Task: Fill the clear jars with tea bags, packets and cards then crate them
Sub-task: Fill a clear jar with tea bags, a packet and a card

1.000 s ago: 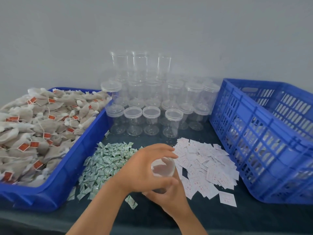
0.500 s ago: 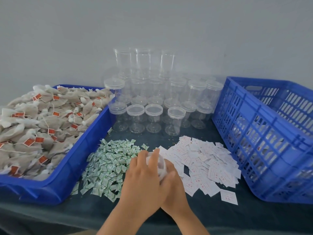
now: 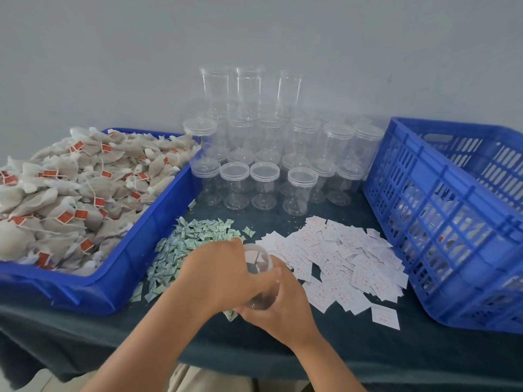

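Since the earlier frame, left hand [image 3: 218,275] has shifted left, exposing the clear jar [image 3: 256,263] at lower centre; both it and right hand [image 3: 283,309] grip that jar. Right of frame: blue crate [image 3: 424,222]. Left: tea bag tray [image 3: 124,258]. Upper centre: empty jars [image 3: 264,179]. Centre: cards [image 3: 348,258], packets [image 3: 181,244].

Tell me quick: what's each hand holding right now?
Left hand: closed, gripping the clear jar from above.
Right hand: closed, holding the same jar from below.
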Demonstrator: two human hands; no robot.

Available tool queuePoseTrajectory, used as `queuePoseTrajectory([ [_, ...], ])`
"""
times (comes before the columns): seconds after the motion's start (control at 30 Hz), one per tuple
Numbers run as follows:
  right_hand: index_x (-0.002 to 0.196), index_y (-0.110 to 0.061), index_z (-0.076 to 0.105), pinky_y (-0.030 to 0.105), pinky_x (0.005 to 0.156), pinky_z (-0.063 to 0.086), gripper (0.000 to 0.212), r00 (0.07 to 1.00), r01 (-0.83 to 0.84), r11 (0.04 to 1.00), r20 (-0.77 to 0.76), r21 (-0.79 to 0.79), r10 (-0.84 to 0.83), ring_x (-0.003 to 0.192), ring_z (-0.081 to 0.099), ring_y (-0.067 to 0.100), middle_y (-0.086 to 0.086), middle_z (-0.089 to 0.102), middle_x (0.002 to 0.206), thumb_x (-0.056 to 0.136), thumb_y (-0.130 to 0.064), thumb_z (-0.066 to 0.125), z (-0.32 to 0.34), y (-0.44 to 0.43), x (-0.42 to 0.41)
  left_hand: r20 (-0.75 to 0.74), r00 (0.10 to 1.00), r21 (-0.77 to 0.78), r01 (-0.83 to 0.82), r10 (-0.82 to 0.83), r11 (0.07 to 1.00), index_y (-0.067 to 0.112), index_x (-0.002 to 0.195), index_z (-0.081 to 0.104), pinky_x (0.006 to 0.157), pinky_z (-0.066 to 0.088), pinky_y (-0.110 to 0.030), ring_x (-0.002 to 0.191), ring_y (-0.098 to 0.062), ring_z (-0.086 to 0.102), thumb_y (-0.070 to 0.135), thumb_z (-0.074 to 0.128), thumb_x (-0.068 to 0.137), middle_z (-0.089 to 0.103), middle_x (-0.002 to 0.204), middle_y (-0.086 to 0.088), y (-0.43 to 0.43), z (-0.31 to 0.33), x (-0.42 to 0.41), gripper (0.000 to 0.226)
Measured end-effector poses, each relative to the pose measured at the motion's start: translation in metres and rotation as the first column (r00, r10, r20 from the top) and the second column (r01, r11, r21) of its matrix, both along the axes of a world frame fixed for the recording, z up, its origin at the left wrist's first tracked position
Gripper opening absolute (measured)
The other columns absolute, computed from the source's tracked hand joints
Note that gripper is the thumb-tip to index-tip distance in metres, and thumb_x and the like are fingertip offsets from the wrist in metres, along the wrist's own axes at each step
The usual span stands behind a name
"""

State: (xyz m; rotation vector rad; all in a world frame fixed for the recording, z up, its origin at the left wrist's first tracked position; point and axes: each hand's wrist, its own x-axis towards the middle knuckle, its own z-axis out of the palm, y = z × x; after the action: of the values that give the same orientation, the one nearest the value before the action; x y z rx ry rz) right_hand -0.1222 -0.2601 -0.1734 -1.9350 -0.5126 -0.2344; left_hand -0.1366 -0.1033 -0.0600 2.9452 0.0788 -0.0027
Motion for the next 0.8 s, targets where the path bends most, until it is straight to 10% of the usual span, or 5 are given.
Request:
queuePoseTrajectory([
  [0.1,0.130,-0.039,0.055,0.012,0.076,0.052,0.065,1.000,0.007,0.998,0.000,0.058,-0.007,0.102,0.071,0.011,-0.016,0.069,0.116,0.077,-0.042,0.093,0.002,0.001,0.004,0.143,0.952,-0.156,0.291,-0.270,0.944,0.044,0.155,0.036,0.123,0.033,-0.039,0.152,-0.014,0.026,0.069,0.040,0.096,0.030,0.165,0.013,-0.012,-0.010,-0.004,0.065],
  [0.37,0.136,-0.046,0.054,0.022,0.083,0.060,0.074,0.983,-0.131,0.980,-0.112,0.148,0.148,0.109,0.073,0.014,-0.012,0.073,0.122,0.075,-0.030,0.093,0.002,-0.001,0.004,-0.093,0.854,-0.129,0.499,-0.511,0.857,0.067,0.153,-0.005,0.118,0.037,-0.042,0.156,-0.011,0.004,0.047,0.063,0.093,-0.005,0.167,0.020,0.019,0.001,-0.013,0.093],
  [0.53,0.138,-0.048,0.053,0.028,0.080,0.062,0.082,0.993,-0.084,0.995,-0.085,0.050,0.088,0.101,0.074,0.015,-0.017,0.071,0.124,0.069,-0.050,0.097,-0.005,-0.002,0.005,0.010,0.921,-0.277,0.378,-0.390,0.884,0.071,0.140,0.034,0.090,0.047,-0.023,0.110,0.005,0.055,0.068,0.074,0.075,0.040,0.132,0.032,0.026,0.013,-0.009,0.076],
  [0.7,0.146,-0.036,0.049,0.023,0.092,0.056,0.083,0.974,0.136,0.991,0.179,0.016,-0.137,0.120,0.064,0.005,-0.025,0.062,0.132,0.079,-0.072,0.082,-0.006,0.006,0.001,0.242,0.970,-0.237,0.059,0.000,0.970,0.063,0.127,0.046,0.068,0.042,-0.021,0.087,0.004,0.059,0.095,0.055,0.064,0.062,0.100,0.033,0.012,-0.001,-0.015,0.071],
  [0.8,0.146,-0.028,0.048,0.020,0.094,0.053,0.083,0.949,0.169,0.985,0.265,0.035,-0.172,0.119,0.059,0.003,-0.023,0.057,0.134,0.082,-0.070,0.081,-0.008,0.008,0.002,0.212,0.973,-0.323,-0.014,0.087,0.946,0.058,0.103,0.045,0.061,0.050,-0.030,0.064,-0.004,0.063,0.079,0.047,0.085,0.063,0.078,0.023,0.016,-0.010,-0.018,0.028],
])
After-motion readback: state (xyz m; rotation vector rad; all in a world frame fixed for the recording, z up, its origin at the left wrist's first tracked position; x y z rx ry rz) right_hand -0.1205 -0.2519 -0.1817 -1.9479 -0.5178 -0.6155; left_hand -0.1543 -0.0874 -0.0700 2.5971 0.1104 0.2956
